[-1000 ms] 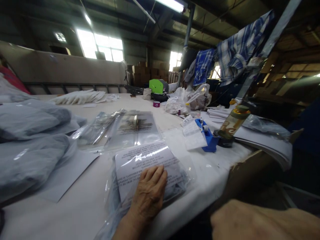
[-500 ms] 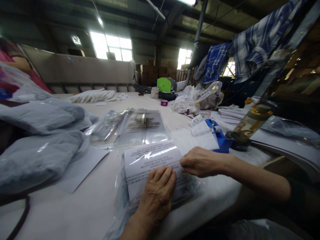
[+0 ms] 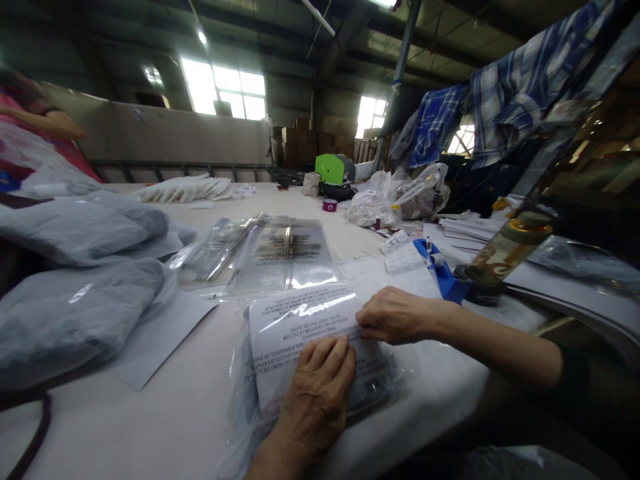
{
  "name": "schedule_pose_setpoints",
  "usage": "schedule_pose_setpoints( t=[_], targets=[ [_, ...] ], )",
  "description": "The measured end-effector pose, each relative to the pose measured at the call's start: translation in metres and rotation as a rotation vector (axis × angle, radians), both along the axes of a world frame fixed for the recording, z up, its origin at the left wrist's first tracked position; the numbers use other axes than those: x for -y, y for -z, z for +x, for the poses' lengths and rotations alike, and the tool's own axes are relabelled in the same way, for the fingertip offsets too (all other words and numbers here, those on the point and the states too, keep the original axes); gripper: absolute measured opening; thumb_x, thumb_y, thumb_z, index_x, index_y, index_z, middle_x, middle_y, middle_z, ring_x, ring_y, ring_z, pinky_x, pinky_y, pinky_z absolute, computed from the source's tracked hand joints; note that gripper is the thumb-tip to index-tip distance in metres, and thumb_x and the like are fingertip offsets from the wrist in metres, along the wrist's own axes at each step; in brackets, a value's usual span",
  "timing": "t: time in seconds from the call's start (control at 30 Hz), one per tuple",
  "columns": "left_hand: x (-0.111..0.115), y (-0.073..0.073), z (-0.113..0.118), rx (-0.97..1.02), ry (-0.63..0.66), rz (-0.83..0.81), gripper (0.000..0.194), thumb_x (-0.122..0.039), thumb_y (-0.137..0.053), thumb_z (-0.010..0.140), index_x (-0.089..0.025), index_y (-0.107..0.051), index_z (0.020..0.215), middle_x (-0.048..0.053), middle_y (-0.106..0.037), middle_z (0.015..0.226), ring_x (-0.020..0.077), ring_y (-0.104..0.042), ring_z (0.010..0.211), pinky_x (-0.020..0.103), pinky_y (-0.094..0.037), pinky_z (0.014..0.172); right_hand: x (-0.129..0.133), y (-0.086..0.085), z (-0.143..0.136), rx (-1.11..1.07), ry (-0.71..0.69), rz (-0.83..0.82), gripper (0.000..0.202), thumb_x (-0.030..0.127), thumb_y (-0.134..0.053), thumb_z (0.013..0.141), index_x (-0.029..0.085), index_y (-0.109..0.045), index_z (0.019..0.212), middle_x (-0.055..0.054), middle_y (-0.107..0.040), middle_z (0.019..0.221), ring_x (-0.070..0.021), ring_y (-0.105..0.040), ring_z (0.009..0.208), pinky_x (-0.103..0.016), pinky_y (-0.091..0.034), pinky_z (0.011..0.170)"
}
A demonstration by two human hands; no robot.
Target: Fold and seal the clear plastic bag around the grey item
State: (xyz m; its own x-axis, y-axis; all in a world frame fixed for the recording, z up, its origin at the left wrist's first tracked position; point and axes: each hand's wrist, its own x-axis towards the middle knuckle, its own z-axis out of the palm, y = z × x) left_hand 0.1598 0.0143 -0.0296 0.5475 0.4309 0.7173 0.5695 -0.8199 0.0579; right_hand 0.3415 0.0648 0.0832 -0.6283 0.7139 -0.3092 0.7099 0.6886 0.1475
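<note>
A clear plastic bag [image 3: 300,320] with printed warning text lies on the white table in front of me, a white sheet and grey-blue contents showing through it. My left hand [image 3: 320,387] rests on the bag's lower middle, palm down, fingers laid flat on the print. My right hand [image 3: 387,315] is at the bag's right upper part, fingers closed in a pinch at its surface; what they pinch is too small to make out. Just beyond lies a stack of flat printed bags [image 3: 287,253].
Filled grey bags [image 3: 75,320] lie at the left on a white sheet [image 3: 165,333]. To the right are a blue tape dispenser [image 3: 443,273], a bottle [image 3: 510,250] and papers. A person [image 3: 45,127] stands at the far left.
My right hand has moved slightly left and up along the bag, nearer my left hand. My left hand has barely shifted. The person's arm at the far left has moved.
</note>
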Motion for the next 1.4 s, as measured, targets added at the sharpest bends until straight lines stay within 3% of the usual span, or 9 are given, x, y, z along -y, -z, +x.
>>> schedule_pose_setpoints(
  t=[0.23, 0.43, 0.6, 0.8, 1.07, 1.13, 1.23, 1.33, 1.4],
  targets=[
    [0.001, 0.000, 0.000, -0.020, 0.009, 0.004, 0.030, -0.009, -0.039, 0.087, -0.008, -0.059, 0.109, 0.009, -0.062, 0.114, 0.0228, -0.048, 0.107, 0.036, -0.031, 0.098, -0.001, -0.002, -0.006, -0.031, 0.104, 0.013, 0.015, 0.020, -0.056, 0.077, 0.013, -0.068, 0.082, -0.013, -0.068, 0.076, -0.0228, -0.062, 0.071, -0.028, -0.027, 0.053],
    [0.000, -0.001, 0.000, -0.028, -0.006, 0.006, 0.030, -0.011, -0.038, 0.088, -0.010, -0.059, 0.109, 0.008, -0.062, 0.114, 0.0227, -0.048, 0.106, 0.035, -0.032, 0.097, -0.010, -0.009, -0.002, -0.091, 0.175, -0.135, 0.012, 0.028, -0.065, 0.075, 0.018, -0.069, 0.080, -0.004, -0.067, 0.072, -0.0149, -0.058, 0.067, -0.022, -0.031, 0.053],
    [0.000, 0.000, 0.000, -0.035, -0.003, 0.001, 0.030, -0.011, -0.037, 0.088, -0.010, -0.060, 0.109, 0.008, -0.062, 0.114, 0.0230, -0.048, 0.106, 0.037, -0.034, 0.096, -0.015, -0.010, 0.003, -0.119, 0.198, -0.199, 0.012, 0.025, -0.062, 0.076, 0.017, -0.068, 0.083, -0.005, -0.066, 0.073, -0.0166, -0.057, 0.070, -0.023, -0.031, 0.055],
    [0.000, 0.003, 0.000, -0.034, 0.005, -0.002, 0.031, -0.010, -0.038, 0.088, -0.009, -0.058, 0.111, 0.008, -0.061, 0.116, 0.0227, -0.047, 0.109, 0.037, -0.032, 0.097, -0.017, -0.002, 0.005, -0.217, 0.266, -0.169, 0.032, 0.024, -0.066, 0.069, 0.014, -0.060, 0.098, -0.004, -0.063, 0.072, -0.0178, -0.056, 0.067, -0.023, -0.031, 0.053],
    [-0.003, 0.009, -0.001, -0.014, 0.007, 0.018, 0.030, -0.010, -0.040, 0.086, -0.010, -0.059, 0.109, 0.009, -0.061, 0.115, 0.0227, -0.048, 0.108, 0.037, -0.034, 0.097, -0.048, 0.018, 0.018, -0.359, 0.380, -0.331, 0.026, 0.033, -0.077, 0.063, 0.017, -0.058, 0.070, 0.006, -0.057, 0.056, -0.0093, -0.054, 0.048, -0.018, -0.036, 0.046],
    [-0.003, 0.008, -0.001, -0.011, 0.009, 0.015, 0.030, -0.009, -0.040, 0.086, -0.011, -0.058, 0.109, 0.009, -0.061, 0.114, 0.0228, -0.048, 0.107, 0.038, -0.035, 0.096, -0.054, 0.021, 0.028, -0.414, 0.425, -0.248, 0.021, 0.029, -0.075, 0.065, 0.016, -0.058, 0.068, 0.006, -0.058, 0.054, -0.0103, -0.056, 0.051, -0.018, -0.039, 0.049],
    [-0.002, 0.005, 0.000, 0.004, 0.002, 0.026, 0.029, -0.009, -0.040, 0.085, -0.010, -0.060, 0.107, 0.009, -0.063, 0.112, 0.0226, -0.049, 0.105, 0.037, -0.036, 0.094, -0.044, 0.024, 0.039, -0.529, 0.502, 0.063, 0.009, 0.023, -0.065, 0.076, 0.015, -0.061, 0.076, -0.002, -0.064, 0.067, -0.0163, -0.060, 0.066, -0.026, -0.044, 0.062],
    [-0.002, 0.002, 0.001, -0.005, 0.003, 0.011, 0.030, -0.008, -0.040, 0.084, -0.010, -0.060, 0.106, 0.008, -0.063, 0.112, 0.0221, -0.049, 0.105, 0.036, -0.037, 0.093, -0.004, 0.032, 0.040, -0.664, 0.540, 0.383, 0.020, 0.023, -0.043, 0.090, 0.011, -0.059, 0.091, -0.012, -0.065, 0.088, -0.0202, -0.059, 0.083, -0.034, -0.045, 0.078],
    [-0.001, 0.002, 0.001, -0.005, 0.011, -0.001, 0.030, -0.008, -0.040, 0.085, -0.010, -0.059, 0.107, 0.008, -0.063, 0.112, 0.0222, -0.049, 0.105, 0.036, -0.037, 0.094, 0.030, 0.047, 0.032, -0.745, 0.436, 0.527, 0.022, 0.022, -0.039, 0.091, 0.012, -0.059, 0.096, -0.011, -0.065, 0.093, -0.0196, -0.059, 0.090, -0.034, -0.044, 0.085]
  ],
)
